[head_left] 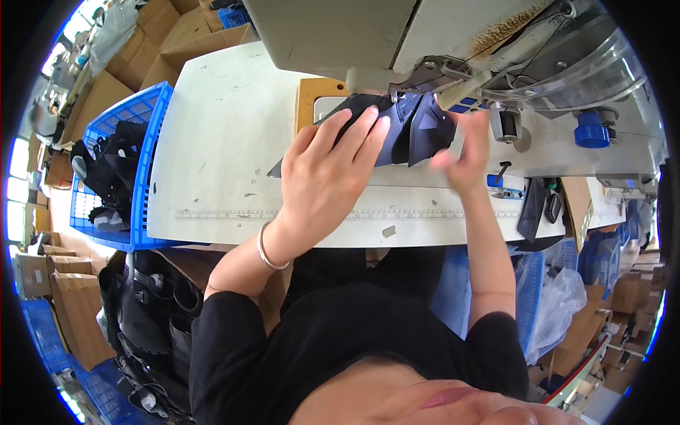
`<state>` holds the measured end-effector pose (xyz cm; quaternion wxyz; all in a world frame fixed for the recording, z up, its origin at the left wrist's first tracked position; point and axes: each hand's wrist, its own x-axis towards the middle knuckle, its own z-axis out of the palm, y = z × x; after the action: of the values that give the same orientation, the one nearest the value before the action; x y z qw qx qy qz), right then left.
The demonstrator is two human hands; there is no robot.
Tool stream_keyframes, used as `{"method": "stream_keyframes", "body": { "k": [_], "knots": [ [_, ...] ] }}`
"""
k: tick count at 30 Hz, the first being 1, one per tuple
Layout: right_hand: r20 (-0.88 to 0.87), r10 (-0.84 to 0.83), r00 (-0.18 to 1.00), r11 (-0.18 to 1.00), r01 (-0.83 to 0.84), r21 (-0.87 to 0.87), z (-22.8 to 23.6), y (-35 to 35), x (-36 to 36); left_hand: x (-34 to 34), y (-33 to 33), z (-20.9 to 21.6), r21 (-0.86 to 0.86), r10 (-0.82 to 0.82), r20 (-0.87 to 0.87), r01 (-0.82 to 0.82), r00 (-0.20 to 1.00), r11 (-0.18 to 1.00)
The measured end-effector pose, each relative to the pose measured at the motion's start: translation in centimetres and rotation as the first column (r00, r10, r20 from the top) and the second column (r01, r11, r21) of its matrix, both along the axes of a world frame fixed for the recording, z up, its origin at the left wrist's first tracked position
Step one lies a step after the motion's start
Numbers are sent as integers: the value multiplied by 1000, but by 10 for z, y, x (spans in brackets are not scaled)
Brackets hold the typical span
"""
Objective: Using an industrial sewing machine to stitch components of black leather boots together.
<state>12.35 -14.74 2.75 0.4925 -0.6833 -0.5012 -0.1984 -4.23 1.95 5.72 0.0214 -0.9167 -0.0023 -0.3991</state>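
Observation:
A dark, bluish-black workpiece of leather or fabric (pixel 429 136) lies under the head of a sewing machine (pixel 326 35). It has several panels, and its exact kind I cannot make out. My left hand (pixel 327 168), with a bangle at the wrist, rests flat on the left part of the piece, fingers stretched toward the needle area. At the right edge of the piece is my right hand (pixel 469 152), slightly blurred, its thumb apart from the fingers. Its fingertips are close to the piece; whether they touch it is unclear. The machine's lower head hides the stitching point.
On the white table (pixel 219 142) a ruler strip (pixel 283 214) runs along the front. A blue basket (pixel 152 163) of black pieces stands at the left. Small tools (pixel 504 185) lie at the right, near a blue knob (pixel 591 130). Black boots or uppers (pixel 145 319) hang lower left.

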Motion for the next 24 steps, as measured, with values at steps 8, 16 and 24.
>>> {"method": "stream_keyframes", "body": {
  "k": [8,16,24],
  "knots": [
    [70,-61,996,997,64,-43,-3,1,-11,15,6,-8,85,-81,126,70,989,994],
    [-210,-306,928,854,365,370,-17,26,-3,16,-3,-11,95,-49,185,32,982,995],
    [-160,-329,931,816,365,448,-19,32,3,19,-2,-14,85,-64,206,48,976,995]
  ]
}}
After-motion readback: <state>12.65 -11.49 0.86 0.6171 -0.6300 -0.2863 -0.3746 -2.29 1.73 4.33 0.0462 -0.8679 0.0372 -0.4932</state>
